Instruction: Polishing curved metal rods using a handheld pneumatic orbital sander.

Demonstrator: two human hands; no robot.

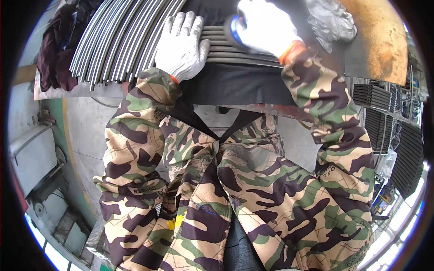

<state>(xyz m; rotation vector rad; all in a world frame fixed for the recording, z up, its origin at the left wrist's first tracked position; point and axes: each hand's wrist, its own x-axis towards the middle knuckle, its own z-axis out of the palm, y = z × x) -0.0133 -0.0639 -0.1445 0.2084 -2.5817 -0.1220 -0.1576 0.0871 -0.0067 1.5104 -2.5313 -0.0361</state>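
My left hand (183, 47), in a white knit glove with an orange cuff edge, lies flat, fingers stretched out and slightly apart. It rests on the left ends of several metal rods (219, 47) laid crosswise on a black cloth (226, 83). My right hand (266, 29), gloved the same way and smeared by motion, is over the right part of these rods. A round thing with a blue rim (236, 31) shows at its left side, held in the hand; its kind is too blurred to tell.
To the left, a large batch of metal rods (122, 40) lies side by side, next to a dark maroon cloth (56, 58). A crumpled whitish bag or cloth (332, 22) is at the right, beside a rusty plate (382, 40). Stacked dark bars (377, 131) stand farther right.
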